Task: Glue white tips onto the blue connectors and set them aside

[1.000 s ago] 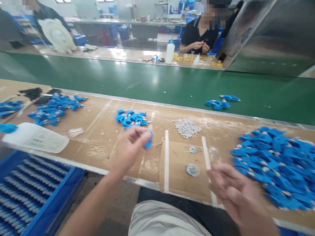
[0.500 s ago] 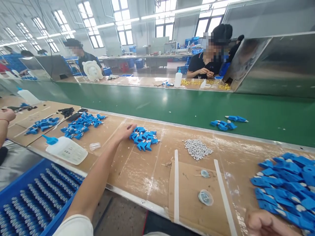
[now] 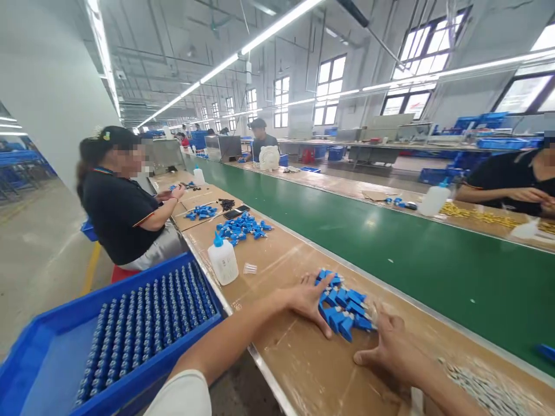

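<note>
A small heap of blue plastic parts with pale tips [image 3: 344, 303] lies on the brown-covered bench. My left hand [image 3: 309, 303] is spread against the heap's left side, fingers and thumb apart. From the right, my right hand [image 3: 385, 341] curves around the other side, its thumb held away from its fingers. The heap sits between both hands, and neither hand has closed on a part. Some right fingertips are partly blurred near the parts.
A white bottle with blue cap [image 3: 224, 260] and a clear cup [image 3: 250, 268] stand left, before a larger blue pile [image 3: 243, 226]. A blue tray [image 3: 47, 323] holds rows of parts. Grey pieces [image 3: 489, 381] lie right. A green belt [image 3: 347, 216] runs behind; a co-worker [image 3: 121, 202] sits left.
The view has turned left. My right hand has moved from the large blue pile at the right to the small heap. My left hand has spread open beside it.
</note>
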